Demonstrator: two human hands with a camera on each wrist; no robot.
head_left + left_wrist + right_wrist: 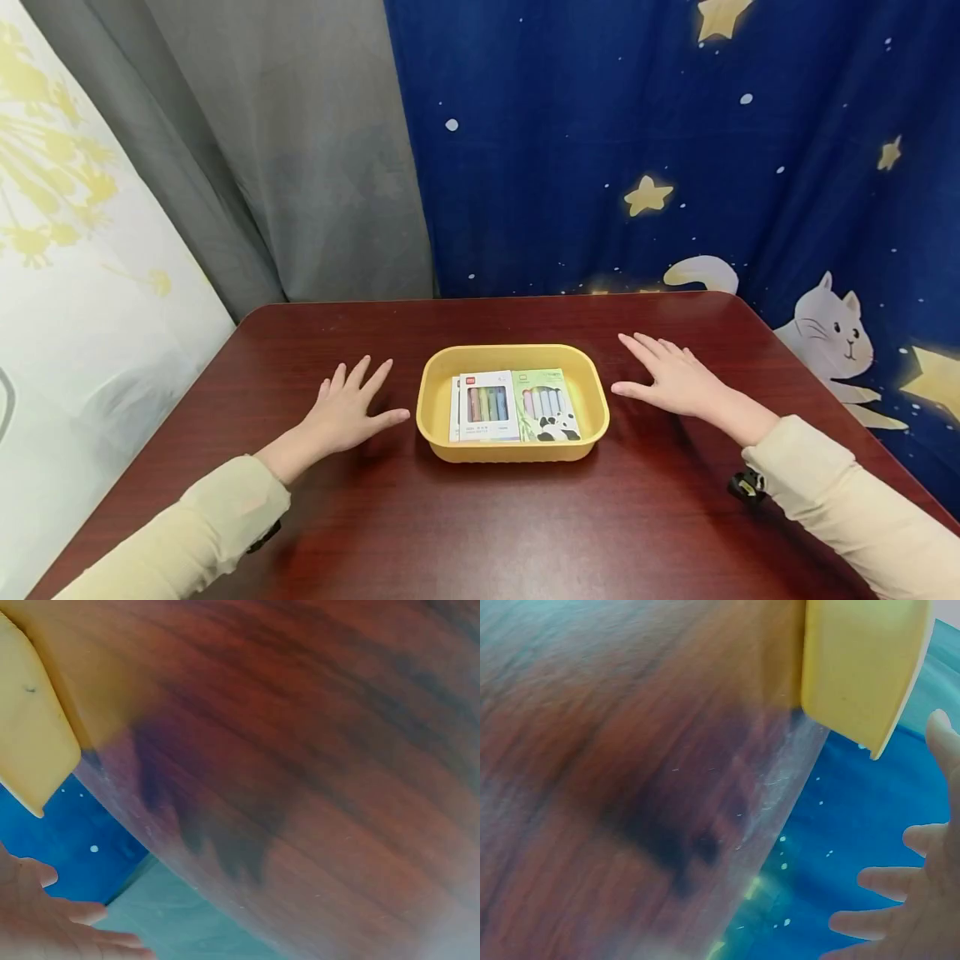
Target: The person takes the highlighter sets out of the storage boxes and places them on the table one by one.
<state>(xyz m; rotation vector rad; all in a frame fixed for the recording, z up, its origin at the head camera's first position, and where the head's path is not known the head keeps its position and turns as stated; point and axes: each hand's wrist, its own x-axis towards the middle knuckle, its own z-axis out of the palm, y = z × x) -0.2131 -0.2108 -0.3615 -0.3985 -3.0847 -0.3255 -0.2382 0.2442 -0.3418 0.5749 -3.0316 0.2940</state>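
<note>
A yellow basket (512, 452) stands on the dark red table; part of its side shows in the left wrist view (34, 720) and the right wrist view (862, 667). In it lie a white box with crayon-like sticks in its window (489, 408), at least one similar box partly hidden beneath, and a green box with a panda picture (546, 406). The left hand (348, 414), fingers spread, is left of the basket, its thumb near the wall. On the right, the right hand (667, 379) is held with fingers extended, apart from the basket. Neither hand holds anything.
The table (517, 525) reaches back to a grey curtain (322, 150) and a blue curtain (555, 167) with stars and a white cat. White fabric with a yellow print (90, 250) hangs along the left side.
</note>
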